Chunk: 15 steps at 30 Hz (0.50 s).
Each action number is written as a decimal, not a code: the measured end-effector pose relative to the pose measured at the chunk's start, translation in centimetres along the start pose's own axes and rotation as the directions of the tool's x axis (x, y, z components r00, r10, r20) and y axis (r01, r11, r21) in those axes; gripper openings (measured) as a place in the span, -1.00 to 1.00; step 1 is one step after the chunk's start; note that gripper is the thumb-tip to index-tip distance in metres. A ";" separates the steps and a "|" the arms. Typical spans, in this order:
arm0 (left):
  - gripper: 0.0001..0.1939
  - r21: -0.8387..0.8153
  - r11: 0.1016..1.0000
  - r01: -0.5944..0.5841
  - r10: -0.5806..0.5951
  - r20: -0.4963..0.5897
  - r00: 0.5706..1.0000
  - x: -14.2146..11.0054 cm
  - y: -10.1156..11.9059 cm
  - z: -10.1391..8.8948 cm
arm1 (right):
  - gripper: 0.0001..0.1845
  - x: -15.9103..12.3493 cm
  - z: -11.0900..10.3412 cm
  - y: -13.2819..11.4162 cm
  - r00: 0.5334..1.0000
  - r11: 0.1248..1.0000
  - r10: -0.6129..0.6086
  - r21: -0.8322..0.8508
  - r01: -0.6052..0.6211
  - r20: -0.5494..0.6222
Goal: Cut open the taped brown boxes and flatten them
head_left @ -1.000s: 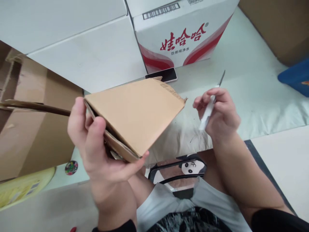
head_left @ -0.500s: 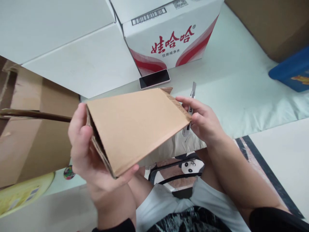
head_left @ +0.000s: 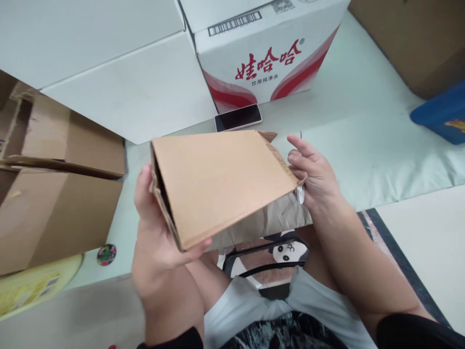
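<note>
Tan rectangular cardboard box: clasped in left grip, contents hidden
Right grip: partly curled around slim white knife
White-red rectangular carton: beyond both grips

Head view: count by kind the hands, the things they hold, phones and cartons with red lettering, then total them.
Hands: 2, left hand and right hand
Held cardboard box: 1
Held utility knife, mostly hidden: 1
Smartphone: 1
Red-lettered Wahaha water carton: 1
Total: 6

Free room between printed carton and blue container
</note>
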<state>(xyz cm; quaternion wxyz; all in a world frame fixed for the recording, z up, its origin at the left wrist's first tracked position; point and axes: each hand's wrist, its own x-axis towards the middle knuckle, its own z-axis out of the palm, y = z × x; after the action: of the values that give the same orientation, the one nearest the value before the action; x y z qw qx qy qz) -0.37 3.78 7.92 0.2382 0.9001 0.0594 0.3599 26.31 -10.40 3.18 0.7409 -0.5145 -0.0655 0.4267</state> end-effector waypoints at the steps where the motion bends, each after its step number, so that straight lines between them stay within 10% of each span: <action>1: 0.36 0.018 1.000 -0.008 0.009 -0.024 1.000 -0.2 -0.3 -0.1 | -0.51 -0.2 0.1 -0.1 1.000 1.000 -0.008 -0.018 0.008 -0.022; 15: 0.33 -0.039 0.993 0.110 -0.110 -0.008 0.994 -1.1 0.5 0.4 | -0.43 -0.8 -0.6 0.9 0.949 0.949 -0.232 -0.166 0.269 0.215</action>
<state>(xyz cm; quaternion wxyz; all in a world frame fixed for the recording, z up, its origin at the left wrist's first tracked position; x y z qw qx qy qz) -0.93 2.88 7.20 0.2748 0.8888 0.1030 0.3520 25.56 -11.30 2.45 0.7260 -0.5276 -0.2430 0.3682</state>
